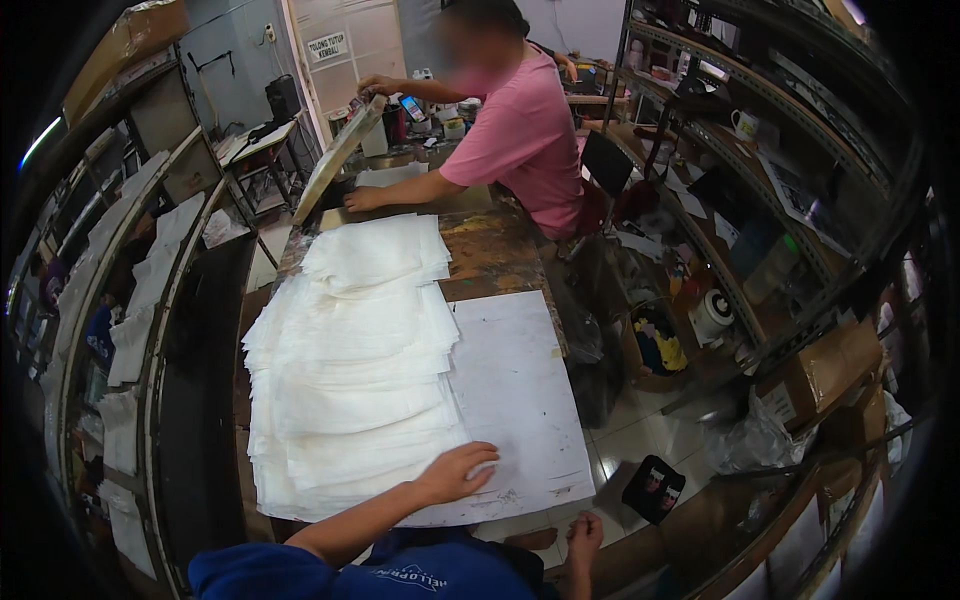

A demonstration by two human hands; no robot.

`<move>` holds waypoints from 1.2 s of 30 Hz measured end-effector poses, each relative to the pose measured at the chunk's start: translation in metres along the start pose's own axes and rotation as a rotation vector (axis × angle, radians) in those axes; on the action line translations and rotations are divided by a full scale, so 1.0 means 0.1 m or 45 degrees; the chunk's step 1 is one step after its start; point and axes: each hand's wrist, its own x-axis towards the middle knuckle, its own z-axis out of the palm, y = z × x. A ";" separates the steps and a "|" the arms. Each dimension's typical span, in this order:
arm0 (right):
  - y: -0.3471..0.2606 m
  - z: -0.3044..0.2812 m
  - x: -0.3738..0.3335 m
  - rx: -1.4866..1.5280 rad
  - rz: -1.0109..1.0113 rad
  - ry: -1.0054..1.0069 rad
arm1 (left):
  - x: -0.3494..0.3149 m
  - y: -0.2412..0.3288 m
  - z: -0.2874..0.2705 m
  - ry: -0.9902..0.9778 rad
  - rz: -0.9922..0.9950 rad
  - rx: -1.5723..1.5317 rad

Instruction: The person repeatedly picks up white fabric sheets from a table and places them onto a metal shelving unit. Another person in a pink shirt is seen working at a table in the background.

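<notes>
A: Where are the hands?

B: Left hand (pixel 455 472) lies flat, fingers spread, on the near right corner of the stack of white sheets (pixel 350 370), where it meets the white board (pixel 515 400). Clamped on nothing, just pressing down.

A: Right hand?

B: Right hand (pixel 583 535) hangs low, off the near edge of the table (pixel 495 255), fingers loosely curled, holding nothing I can see.

A: Stack position?

B: Left half of the table, fanned out in overlapping layers running from near to far. Board lies just beside it on the right, touching.

A: Anyone else?

B: Person in a pink shirt (pixel 525 140) at the far end, one hand on a tilted frame (pixel 338 158), other hand flat on the table. Shelves (pixel 790 200) on the right, cardboard box (pixel 825 370) on the floor near them.
</notes>
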 end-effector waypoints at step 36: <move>0.39 -0.01 -0.86 -0.169 -0.051 0.248 | 1.59 -1.75 -0.96 0.062 -0.035 1.103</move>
